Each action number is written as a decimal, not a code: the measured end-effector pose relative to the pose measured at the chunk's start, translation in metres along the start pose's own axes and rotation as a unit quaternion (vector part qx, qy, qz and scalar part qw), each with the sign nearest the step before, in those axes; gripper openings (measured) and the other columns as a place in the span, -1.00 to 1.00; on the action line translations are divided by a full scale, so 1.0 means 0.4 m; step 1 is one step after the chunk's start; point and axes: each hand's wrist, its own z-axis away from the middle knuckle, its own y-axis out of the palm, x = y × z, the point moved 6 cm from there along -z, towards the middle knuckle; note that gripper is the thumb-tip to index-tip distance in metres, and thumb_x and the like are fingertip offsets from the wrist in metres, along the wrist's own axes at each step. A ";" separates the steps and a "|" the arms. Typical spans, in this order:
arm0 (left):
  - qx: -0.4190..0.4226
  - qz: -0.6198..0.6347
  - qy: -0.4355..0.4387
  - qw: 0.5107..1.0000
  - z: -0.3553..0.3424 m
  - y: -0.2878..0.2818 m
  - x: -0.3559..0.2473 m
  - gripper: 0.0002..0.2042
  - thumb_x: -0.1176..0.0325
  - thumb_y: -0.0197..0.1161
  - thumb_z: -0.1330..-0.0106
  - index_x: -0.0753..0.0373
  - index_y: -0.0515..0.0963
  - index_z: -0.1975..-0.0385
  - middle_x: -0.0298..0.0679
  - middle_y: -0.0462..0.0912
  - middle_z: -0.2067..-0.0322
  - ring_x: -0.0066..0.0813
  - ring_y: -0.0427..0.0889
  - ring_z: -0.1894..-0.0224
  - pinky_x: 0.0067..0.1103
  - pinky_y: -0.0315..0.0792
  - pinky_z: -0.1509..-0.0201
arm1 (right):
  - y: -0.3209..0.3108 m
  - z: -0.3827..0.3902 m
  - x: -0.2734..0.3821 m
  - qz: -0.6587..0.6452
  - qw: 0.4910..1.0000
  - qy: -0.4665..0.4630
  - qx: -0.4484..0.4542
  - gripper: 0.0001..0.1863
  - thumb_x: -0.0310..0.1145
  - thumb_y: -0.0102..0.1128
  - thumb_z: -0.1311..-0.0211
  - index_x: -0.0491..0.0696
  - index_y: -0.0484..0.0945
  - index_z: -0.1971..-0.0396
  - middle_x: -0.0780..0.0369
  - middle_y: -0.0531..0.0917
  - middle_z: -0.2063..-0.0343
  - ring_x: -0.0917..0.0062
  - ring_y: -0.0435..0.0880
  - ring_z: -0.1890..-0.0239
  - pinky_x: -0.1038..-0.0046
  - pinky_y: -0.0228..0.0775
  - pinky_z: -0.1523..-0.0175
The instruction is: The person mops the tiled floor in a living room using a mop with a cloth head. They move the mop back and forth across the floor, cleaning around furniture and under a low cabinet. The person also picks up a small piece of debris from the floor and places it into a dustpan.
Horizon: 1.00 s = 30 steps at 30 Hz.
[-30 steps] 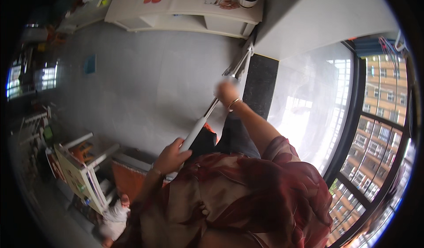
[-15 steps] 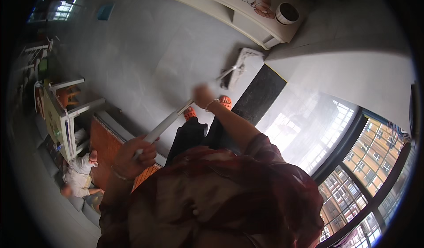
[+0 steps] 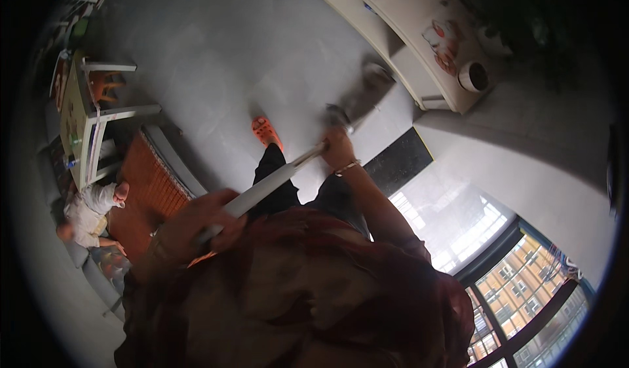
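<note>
A flat mop is in both my hands, its grey handle slanting from lower left to upper right. My left hand, blurred by motion, is wrapped round the handle's top end. Further down the pole, my right hand, with a bracelet at the wrist, is closed round it. Beyond that hand the blurred mop head lies on the grey floor beside the white cabinet. An orange clog shows on one of my feet; the other foot is hidden.
A black mat lies right of the mop. A bowl stands on the cabinet. At left are a table, an orange-brown woven mat and a person lying on a grey sofa. Windows are at lower right.
The mop head has slid forward along the cabinet's side, and my right hand has gone with the pole. One clogged foot has stepped forward. The whole view has shifted.
</note>
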 end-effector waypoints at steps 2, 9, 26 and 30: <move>0.071 0.144 -0.046 0.986 -0.113 -0.104 -0.003 -0.84 0.45 0.04 -0.08 0.39 0.31 0.39 -0.35 0.33 0.65 -0.68 0.25 0.71 -0.72 0.16 0.64 | 0.014 -0.009 -0.033 -0.018 0.998 0.046 -0.033 -0.76 -0.38 0.28 0.30 -0.07 0.38 0.61 0.18 0.42 0.63 0.23 0.43 0.46 0.31 0.26 0.27; 0.120 0.285 -0.099 0.946 -0.447 -0.368 -0.171 -0.89 0.50 0.10 -0.07 0.30 0.30 0.54 -0.28 0.32 0.64 -0.63 0.30 0.64 -0.72 0.25 0.60 | 0.263 -0.165 -0.253 0.112 0.978 0.177 0.021 -0.87 -0.43 0.17 0.39 -0.08 0.47 0.69 0.09 0.52 0.62 0.18 0.52 0.50 0.25 0.37 0.38; 0.065 0.301 0.105 0.945 -0.086 -0.865 -0.602 -0.72 0.43 0.03 -0.13 0.52 0.30 0.24 -0.36 0.29 0.60 -0.70 0.22 0.63 -0.77 0.11 0.67 | 0.634 -1.055 0.259 0.002 1.000 0.009 -0.005 -0.93 -0.42 0.11 0.24 -0.06 0.43 0.69 0.13 0.49 0.60 0.21 0.45 0.41 0.29 0.28 0.22; 0.040 0.253 0.121 0.959 -0.043 -0.803 -0.601 -0.75 0.45 -0.02 -0.16 0.48 0.30 0.21 -0.33 0.29 0.58 -0.66 0.24 0.66 -0.74 0.15 0.67 | 0.555 -1.084 0.300 0.029 0.996 0.005 0.078 -0.91 -0.41 0.16 0.27 -0.04 0.44 0.70 0.17 0.49 0.57 0.26 0.44 0.33 0.30 0.29 0.18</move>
